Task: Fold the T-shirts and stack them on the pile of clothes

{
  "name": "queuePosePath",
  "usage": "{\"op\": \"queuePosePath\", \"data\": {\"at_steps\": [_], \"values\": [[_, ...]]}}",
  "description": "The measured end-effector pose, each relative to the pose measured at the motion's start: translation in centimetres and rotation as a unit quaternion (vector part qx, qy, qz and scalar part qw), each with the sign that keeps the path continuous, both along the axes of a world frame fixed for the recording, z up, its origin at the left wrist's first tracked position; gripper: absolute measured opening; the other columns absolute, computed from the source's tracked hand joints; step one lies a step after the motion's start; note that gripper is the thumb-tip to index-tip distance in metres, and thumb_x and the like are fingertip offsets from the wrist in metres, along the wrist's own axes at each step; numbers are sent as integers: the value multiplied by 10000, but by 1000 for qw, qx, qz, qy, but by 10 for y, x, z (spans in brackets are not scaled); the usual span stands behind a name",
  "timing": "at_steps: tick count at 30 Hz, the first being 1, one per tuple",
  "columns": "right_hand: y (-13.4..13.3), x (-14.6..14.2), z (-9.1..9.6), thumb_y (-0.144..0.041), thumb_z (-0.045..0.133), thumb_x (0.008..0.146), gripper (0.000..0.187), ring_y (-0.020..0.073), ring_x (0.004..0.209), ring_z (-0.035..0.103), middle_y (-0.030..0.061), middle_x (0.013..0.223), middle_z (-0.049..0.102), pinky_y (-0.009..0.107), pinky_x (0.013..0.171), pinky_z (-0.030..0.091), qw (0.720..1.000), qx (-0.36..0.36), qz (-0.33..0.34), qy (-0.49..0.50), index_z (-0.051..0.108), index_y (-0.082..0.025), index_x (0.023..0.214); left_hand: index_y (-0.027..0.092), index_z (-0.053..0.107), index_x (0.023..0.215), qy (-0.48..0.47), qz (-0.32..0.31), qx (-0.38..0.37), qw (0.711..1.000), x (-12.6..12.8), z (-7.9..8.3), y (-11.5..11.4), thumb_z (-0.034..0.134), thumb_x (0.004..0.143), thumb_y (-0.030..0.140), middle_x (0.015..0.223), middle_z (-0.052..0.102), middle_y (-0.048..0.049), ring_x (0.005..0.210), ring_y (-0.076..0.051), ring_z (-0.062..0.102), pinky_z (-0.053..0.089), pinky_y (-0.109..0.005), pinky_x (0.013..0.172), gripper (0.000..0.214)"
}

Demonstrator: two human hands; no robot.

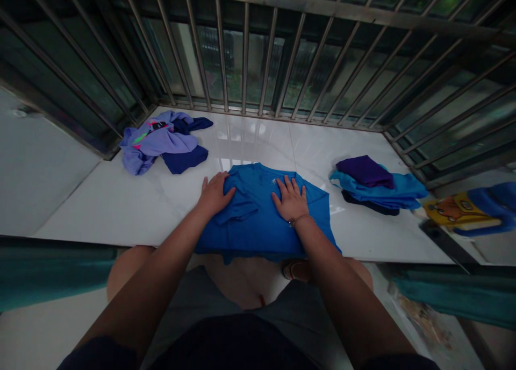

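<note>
A bright blue T-shirt (258, 219) lies spread on a white marble sill (121, 208), its lower edge hanging over the front. My left hand (214, 193) rests on the shirt's left side where a sleeve is folded inward, fingers curled over the cloth edge. My right hand (291, 199) lies flat on the shirt's right side with fingers spread. A thin band circles my right wrist.
A loose heap of lilac and navy clothes (163, 141) lies at the back left. A folded stack of purple, blue and dark garments (374, 190) sits at the right. Metal window bars (245, 52) close off the back and sides. A yellow and blue item (471, 208) lies far right.
</note>
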State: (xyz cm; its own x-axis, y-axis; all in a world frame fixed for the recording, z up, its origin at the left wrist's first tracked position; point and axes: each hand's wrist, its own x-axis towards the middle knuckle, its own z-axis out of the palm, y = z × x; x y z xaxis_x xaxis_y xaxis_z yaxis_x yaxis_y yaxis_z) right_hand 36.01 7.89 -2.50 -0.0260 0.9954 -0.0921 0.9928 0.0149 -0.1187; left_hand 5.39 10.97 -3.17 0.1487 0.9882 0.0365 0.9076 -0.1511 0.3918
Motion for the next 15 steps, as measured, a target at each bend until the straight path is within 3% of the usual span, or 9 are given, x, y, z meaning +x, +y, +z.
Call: {"op": "queuePosePath", "data": {"at_steps": [5,8,11,15], "values": [[0,-1,0,-580,407,1180,694,361,1776,191,80,1918,233,720,1400,156,1000,5,1,10,373,-298,1813,178,717,1425,15,36,31,999,13,14,29,704,1035,549,1511,692,-219,1435,-435,619,481,-584,1226,539],[-2,-1,-1,-564,430,1174,680,362,1766,225,90,1905,276,715,1402,147,999,24,-2,31,420,-281,1792,194,777,1255,20,15,34,999,23,17,45,731,1029,489,1394,727,-199,1346,-433,649,527,-558,1122,374],[-3,0,-3,-550,436,1170,660,364,1751,264,98,1885,332,716,1398,156,998,44,-8,51,466,-265,1765,214,773,1150,-9,-21,42,999,25,11,54,713,1037,374,1315,764,-158,1284,-396,680,527,-529,1097,205],[-4,1,-5,-550,439,1166,661,368,1742,282,105,1874,359,716,1393,169,997,52,-6,56,477,-254,1755,222,732,1170,-79,-9,61,995,18,-2,55,671,1055,346,1207,804,-135,1194,-371,726,544,-514,1083,180]]}}
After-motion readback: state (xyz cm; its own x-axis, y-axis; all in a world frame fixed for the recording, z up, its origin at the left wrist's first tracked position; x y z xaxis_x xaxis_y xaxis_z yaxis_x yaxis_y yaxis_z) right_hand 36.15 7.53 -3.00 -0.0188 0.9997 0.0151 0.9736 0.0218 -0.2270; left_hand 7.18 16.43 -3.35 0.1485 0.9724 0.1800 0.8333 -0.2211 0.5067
